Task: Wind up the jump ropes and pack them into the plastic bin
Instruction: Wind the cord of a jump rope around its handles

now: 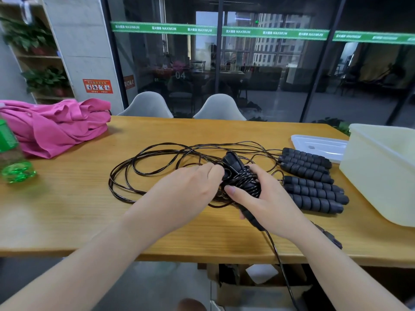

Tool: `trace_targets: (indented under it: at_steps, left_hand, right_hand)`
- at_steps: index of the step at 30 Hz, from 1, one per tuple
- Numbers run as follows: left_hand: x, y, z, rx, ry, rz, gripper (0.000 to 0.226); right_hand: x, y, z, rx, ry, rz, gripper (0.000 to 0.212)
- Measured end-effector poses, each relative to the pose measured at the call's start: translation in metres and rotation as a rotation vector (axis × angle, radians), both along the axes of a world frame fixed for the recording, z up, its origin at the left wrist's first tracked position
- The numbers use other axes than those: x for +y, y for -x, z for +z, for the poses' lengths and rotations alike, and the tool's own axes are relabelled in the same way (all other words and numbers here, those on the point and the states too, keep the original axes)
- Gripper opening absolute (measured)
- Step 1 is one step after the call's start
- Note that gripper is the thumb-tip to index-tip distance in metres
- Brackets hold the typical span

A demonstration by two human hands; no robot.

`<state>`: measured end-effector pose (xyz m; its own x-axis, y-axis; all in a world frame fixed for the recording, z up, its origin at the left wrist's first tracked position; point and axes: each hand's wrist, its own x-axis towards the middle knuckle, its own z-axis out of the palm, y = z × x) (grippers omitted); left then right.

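The winding step looks to be in hand: the right hand (267, 198) clenches a jump rope bundle (243, 180), handles together with cord wrapped round them, just past the surface's (89, 221) near edge, while the left hand (190, 189) pinches the cord at the bundle's 9 o'clock side. One tail (278, 261) hangs over that near edge at 6 o'clock, so the next move probably calls for drawing it up and wrapping it on. The plastic bin (381, 173) stands at 3 o'clock beyond six foam handles (312, 178), whose loose cords (157, 160) sprawl at 10 to 12 o'clock; open room lies leftward.
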<state>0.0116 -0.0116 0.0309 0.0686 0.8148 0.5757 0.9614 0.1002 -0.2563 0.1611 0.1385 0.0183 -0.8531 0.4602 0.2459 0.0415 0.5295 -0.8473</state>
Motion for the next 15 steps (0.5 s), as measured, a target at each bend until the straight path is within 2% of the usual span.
trace_targets:
  at_steps: [4, 6, 8, 11, 15]
  left_hand:
    - [-0.003, 0.006, -0.009, -0.046, -0.004, 0.074, 0.045]
    - [-0.004, 0.004, -0.012, -0.064, -0.098, 0.024, 0.032]
    - [-0.004, 0.000, -0.012, -0.203, -0.217, -0.047, 0.011]
    - [-0.001, -0.004, -0.016, -0.433, -0.317, -0.083, 0.023]
    - [0.002, -0.003, -0.023, -0.517, -0.342, -0.132, 0.020]
  right_hand:
    - [-0.003, 0.005, 0.001, -0.010, 0.008, -0.006, 0.027]
    - [-0.004, 0.006, 0.005, -0.012, 0.018, 0.000, 0.024]
    - [-0.004, 0.007, 0.009, -0.014, 0.017, 0.009, 0.025]
    - [-0.003, 0.007, 0.010, -0.022, -0.025, 0.011, 0.027]
    - [-0.002, 0.005, 0.008, -0.039, -0.012, 0.019, 0.025]
